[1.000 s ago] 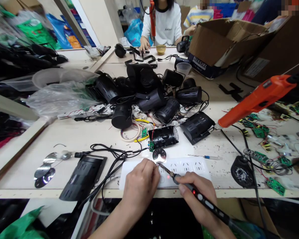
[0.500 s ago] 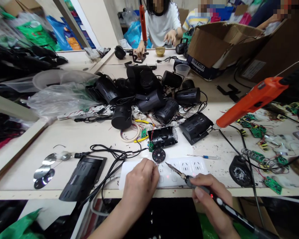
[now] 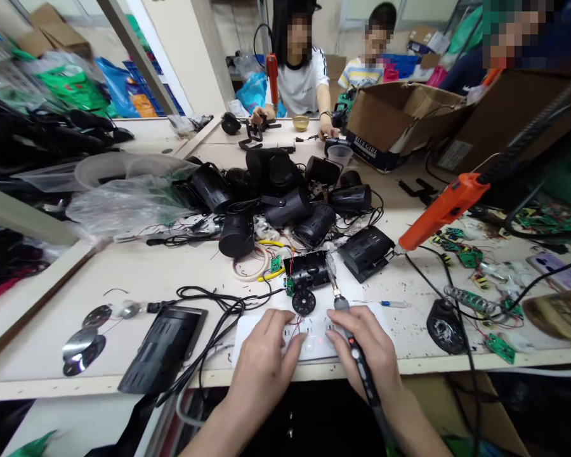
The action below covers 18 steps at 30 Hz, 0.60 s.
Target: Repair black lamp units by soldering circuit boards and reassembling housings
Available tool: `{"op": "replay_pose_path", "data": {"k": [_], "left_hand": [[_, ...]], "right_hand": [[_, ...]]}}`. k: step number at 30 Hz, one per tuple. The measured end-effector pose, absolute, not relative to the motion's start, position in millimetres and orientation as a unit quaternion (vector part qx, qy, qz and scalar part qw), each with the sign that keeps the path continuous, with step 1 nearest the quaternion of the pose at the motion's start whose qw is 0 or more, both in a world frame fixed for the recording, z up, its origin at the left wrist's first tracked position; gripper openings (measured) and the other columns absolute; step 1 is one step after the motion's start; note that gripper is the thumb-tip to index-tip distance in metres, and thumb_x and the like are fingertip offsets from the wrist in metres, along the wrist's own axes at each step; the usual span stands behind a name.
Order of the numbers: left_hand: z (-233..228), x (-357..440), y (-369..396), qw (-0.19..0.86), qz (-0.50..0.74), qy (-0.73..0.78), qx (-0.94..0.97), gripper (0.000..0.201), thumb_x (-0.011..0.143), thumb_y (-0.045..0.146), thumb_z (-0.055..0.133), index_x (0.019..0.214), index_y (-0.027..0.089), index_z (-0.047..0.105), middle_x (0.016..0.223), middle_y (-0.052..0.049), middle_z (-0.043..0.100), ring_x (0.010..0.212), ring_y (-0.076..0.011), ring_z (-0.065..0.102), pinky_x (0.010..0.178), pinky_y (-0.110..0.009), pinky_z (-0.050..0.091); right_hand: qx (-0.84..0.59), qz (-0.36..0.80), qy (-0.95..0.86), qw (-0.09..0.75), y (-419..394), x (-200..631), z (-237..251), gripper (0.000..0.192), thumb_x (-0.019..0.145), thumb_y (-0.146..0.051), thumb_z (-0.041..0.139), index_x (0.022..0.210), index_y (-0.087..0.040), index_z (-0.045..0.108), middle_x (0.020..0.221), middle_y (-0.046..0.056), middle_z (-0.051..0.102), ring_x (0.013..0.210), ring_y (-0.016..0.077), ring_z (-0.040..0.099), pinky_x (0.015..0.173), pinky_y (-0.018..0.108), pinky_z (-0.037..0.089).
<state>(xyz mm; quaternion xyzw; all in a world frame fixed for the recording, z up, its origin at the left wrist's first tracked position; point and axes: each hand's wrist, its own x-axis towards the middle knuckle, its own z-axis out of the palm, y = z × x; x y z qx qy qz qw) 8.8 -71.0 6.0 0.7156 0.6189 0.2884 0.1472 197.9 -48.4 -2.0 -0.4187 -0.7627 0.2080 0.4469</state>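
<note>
A long pale workbench (image 3: pixel 162 260) fills the view, its near edge running across the bottom of the picture. A large open cardboard box (image 3: pixel 400 120) sits toward the far right corner, and a heap of black lamp housings (image 3: pixel 276 190) with tangled cables covers the middle. An orange electric screwdriver (image 3: pixel 440 212) hangs over the right side, above scattered green circuit boards (image 3: pixel 461 257). A flat black vented cover (image 3: pixel 164 349) lies near the front edge on the left, beside shiny metal discs (image 3: pixel 83 336). At the front edge, centre, lies a white power strip (image 3: pixel 314 327). The left hand (image 3: pixel 266 362) rests on the strip with its fingers spread loosely and holds nothing that can be seen; thin red wires run under its fingertips. The right hand (image 3: pixel 374 355) is closed in a pen grip around a slim black soldering iron (image 3: pixel 349 333), whose tip points away from the person toward a small black lamp body (image 3: pixel 309 270) just behind the strip. A small round black disc with holes (image 3: pixel 304 301) lies at the strip's far edge, just ahead of the left fingertips and just left of the iron. Whether the tip touches anything is too small to tell. The iron's rear end and both forearms are cut off by the lower edge of the picture. Other people sit at the far end of the workbench.
</note>
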Motion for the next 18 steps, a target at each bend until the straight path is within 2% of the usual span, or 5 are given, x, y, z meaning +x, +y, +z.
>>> {"op": "replay_pose_path", "data": {"k": [3,10,14,18], "left_hand": [[6.1,-2.8,-87.7,0.117,0.294,0.619,0.719,0.022,0.088,0.034,0.06,0.104,0.021,0.053,0.088,-0.004,0.062,0.073,-0.0196,0.063,0.064,-0.03,0.052],[0.4,-22.0,-119.8,0.122,0.258,0.593,0.752,0.024,0.083,0.033,0.067,0.101,0.023,0.055,0.089,-0.004,0.063,0.08,-0.0222,0.062,0.068,-0.033,0.053],[-5.0,-22.2,-118.6,0.125,0.255,0.588,0.758,0.003,0.089,0.02,0.055,0.089,0.023,0.055,0.087,-0.004,0.062,0.077,-0.0211,0.062,0.066,-0.033,0.052],[-0.8,-25.8,-112.3,0.165,0.308,0.582,0.734,0.005,0.087,0.02,0.056,0.083,0.023,0.054,0.076,-0.001,0.062,0.069,-0.0174,0.062,0.062,-0.028,0.051]], "right_hand": [[-0.406,0.195,-0.791,0.415,-36.8,192.2,-3.5,0.036,0.093,-0.013,0.052,0.128,-0.022,0.055,0.105,0.009,0.06,0.09,0.019,0.066,0.077,0.029,0.056],[-0.396,0.203,-0.825,0.349,-16.4,176.7,-9.5,0.045,0.092,-0.014,0.052,0.136,-0.024,0.049,0.125,0.012,0.058,0.116,0.0256,0.057,0.096,0.04,0.051],[-0.389,0.224,-0.832,0.326,-13.6,171.4,-8.5,0.048,0.092,-0.009,0.047,0.138,-0.024,0.048,0.127,0.012,0.056,0.115,0.0245,0.056,0.095,0.039,0.051],[-0.377,0.221,-0.838,0.327,-15.0,171.9,-4.1,0.049,0.092,-0.008,0.047,0.138,-0.025,0.046,0.125,0.012,0.055,0.113,0.0237,0.056,0.094,0.039,0.051]]}}
